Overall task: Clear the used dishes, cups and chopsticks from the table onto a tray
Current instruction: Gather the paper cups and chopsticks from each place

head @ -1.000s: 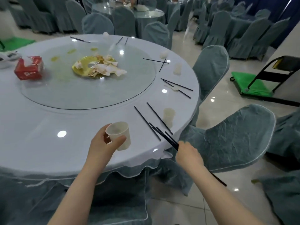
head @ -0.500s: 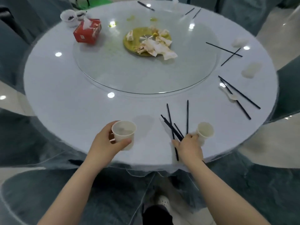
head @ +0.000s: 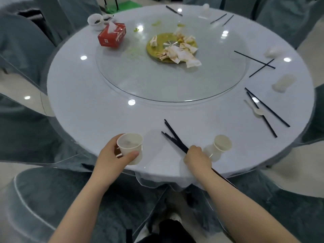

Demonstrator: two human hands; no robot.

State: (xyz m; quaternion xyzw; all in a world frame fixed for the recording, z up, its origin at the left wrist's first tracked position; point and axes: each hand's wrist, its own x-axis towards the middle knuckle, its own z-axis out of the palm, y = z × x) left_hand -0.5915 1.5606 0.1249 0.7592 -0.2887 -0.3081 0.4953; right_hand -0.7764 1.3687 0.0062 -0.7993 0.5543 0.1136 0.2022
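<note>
Here, the left hand (head: pixel 114 156) wraps thumb and fingers round an upright white paper cup (head: pixel 130 148) above the near edge of the round white table (head: pixel 87 109). The right hand (head: pixel 197 157) is fisted on a bundle of black chopsticks (head: pixel 172 135), tips fanning over the tabletop. A second white paper cup (head: pixel 219 147) lies tipped just beside that fist. Further pairs of black chopsticks (head: pixel 264 111) lie well apart to the right.

A white paper cup (head: pixel 130 148) stands upright in the left hand (head: pixel 112 156). A bundle of black chopsticks (head: pixel 173 136) is in the right hand (head: pixel 197 157). A second cup (head: pixel 220 146) lies tilted just beside. More chopsticks (head: pixel 266 106) lie at right.
</note>
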